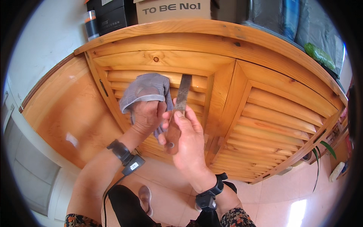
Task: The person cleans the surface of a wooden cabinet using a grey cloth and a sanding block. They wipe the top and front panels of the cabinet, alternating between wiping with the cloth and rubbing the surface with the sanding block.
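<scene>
My left hand (pixel 146 115) is gripping a grey cloth (pixel 129 92), which drapes over its fingers and hides most of them. The cloth is before the left louvered door (pixel 221 73) of a wooden cabinet. In my right hand (pixel 189 139) is a putty knife or similar flat-bladed tool (pixel 184 92), held by its brown wooden handle. Its dull, stained metal blade points up and away from me, with the square tip in front of the upper slats. Whether the tip touches the door cannot be told. The two hands are close together, the cloth just left of the blade.
On the cabinet top (pixel 170 26) are a cardboard box (pixel 174 12), a black box (pixel 113 17), a dark bottle (pixel 91 25) and a green plastic-wrapped item (pixel 319 55). A second louvered door (pixel 272 127) is at right. Plant leaves (pixel 327 149) stick out beyond it.
</scene>
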